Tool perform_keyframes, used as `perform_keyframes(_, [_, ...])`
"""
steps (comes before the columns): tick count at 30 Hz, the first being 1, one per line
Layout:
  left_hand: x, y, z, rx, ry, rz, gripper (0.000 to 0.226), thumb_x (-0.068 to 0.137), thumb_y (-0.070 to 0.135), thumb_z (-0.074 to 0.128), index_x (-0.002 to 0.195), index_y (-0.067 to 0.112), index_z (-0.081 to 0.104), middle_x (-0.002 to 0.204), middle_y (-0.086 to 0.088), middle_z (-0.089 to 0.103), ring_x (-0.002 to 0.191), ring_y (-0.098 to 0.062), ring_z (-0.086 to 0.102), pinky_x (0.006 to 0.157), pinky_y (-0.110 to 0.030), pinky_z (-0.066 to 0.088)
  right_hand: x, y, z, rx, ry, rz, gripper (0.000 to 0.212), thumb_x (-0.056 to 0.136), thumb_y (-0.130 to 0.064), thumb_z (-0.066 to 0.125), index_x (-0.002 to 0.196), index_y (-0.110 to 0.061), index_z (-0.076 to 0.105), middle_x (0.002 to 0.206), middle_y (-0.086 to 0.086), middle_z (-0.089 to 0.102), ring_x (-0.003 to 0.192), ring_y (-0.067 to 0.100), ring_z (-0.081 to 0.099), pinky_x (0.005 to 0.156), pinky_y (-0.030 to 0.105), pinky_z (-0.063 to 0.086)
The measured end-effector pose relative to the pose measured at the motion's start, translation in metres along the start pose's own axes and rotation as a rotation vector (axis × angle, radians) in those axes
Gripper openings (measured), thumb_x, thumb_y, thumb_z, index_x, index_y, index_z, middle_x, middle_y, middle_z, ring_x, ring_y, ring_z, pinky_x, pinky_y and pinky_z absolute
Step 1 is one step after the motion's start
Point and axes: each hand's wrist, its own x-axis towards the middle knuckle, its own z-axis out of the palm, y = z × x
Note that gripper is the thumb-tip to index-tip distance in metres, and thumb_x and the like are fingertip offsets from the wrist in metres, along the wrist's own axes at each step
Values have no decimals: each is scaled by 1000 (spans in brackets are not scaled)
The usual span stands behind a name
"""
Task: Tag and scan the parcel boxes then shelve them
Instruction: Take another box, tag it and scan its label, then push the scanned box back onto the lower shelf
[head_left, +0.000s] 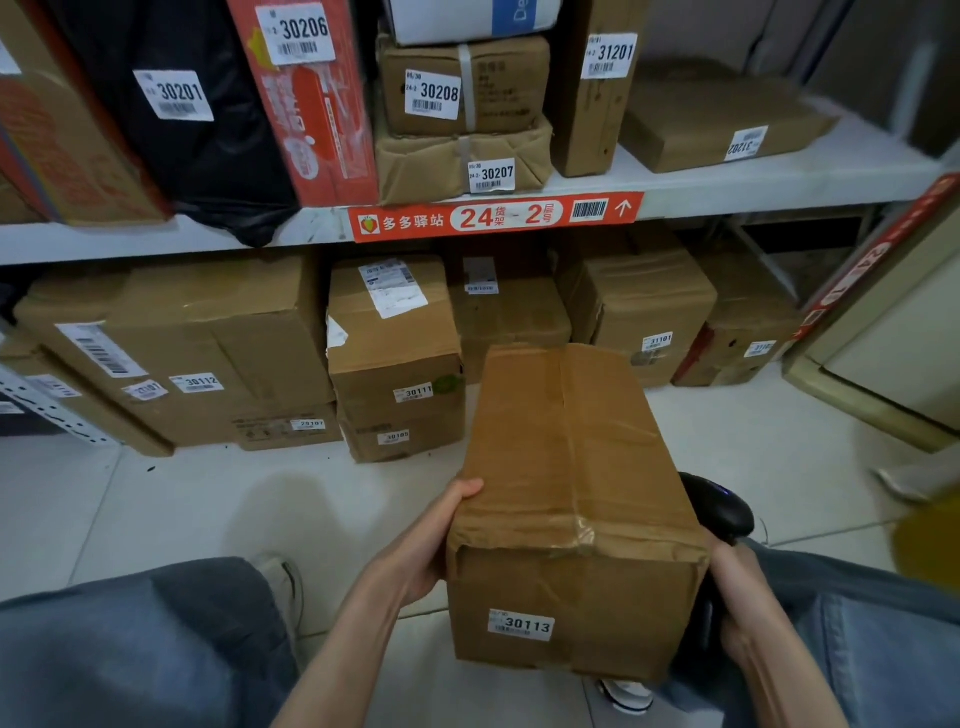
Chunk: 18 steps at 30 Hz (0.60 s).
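Labelled parcels (498, 88) on white shelf (779, 176)

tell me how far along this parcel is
Done: tagging, since the box carries a 30113 tag. In hand: the left hand grips one side, and the right hand holds the scanner against the other. Whether it was scanned cannot be told. Left: shelving, probably on the bottom level near box 30112.

Brown box (566, 467), seemingly black scanner (722, 506)
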Motion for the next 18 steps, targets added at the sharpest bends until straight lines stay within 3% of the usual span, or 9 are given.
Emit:
perform_keyframes(2, [4, 8, 2, 22, -18, 28, 31, 88, 53, 48, 106, 28, 57, 108, -4, 66, 102, -21, 61, 80, -34, 49, 5, -3, 0, 23, -1, -15, 17, 87, -17, 62, 98, -4, 63, 55, 6, 68, 67, 27, 63, 54, 28, 44])
perform_keyframes(6, [8, 24, 2, 33, -20, 101, 28, 91, 49, 47, 112, 31, 54, 107, -1, 65, 100, -17, 61, 76, -32, 49, 15, -13, 9, 66, -28, -33, 11, 87, -17, 61, 90, -6, 64, 53, 4, 68, 66, 25, 62, 57, 29, 45])
perform_keyframes(10, [15, 40, 2, 59, -24, 169, 44, 92, 50, 45, 133, 34, 42, 114, 3, 62, 104, -16, 59, 75, -33, 49, 32, -28, 18, 77, -63, -32, 16, 86, -18, 63, 96, -6, 66, 68, 11, 69, 73, 30, 65, 64, 34, 51])
perform_keyframes(14, [26, 55, 0, 43, -21, 226, 49, 92, 50, 44, 138, 33, 41, 117, 3, 62, 106, -17, 59, 76, -35, 49, 54, -51, 30, 37, -78, -92, 15, 87, -17, 61, 98, -6, 65, 79, 12, 67, 77, 26, 64, 65, 33, 49])
perform_keyframes(18, [39, 69, 0, 35, -33, 283, 51, 91, 51, 44, 138, 33, 42, 120, 3, 63, 108, -16, 61, 78, -35, 50, 77, -71, 39, 7, -105, -158, 7, 89, -10, 57, 86, -9, 63, 59, 2, 66, 61, 16, 63, 53, 28, 45])
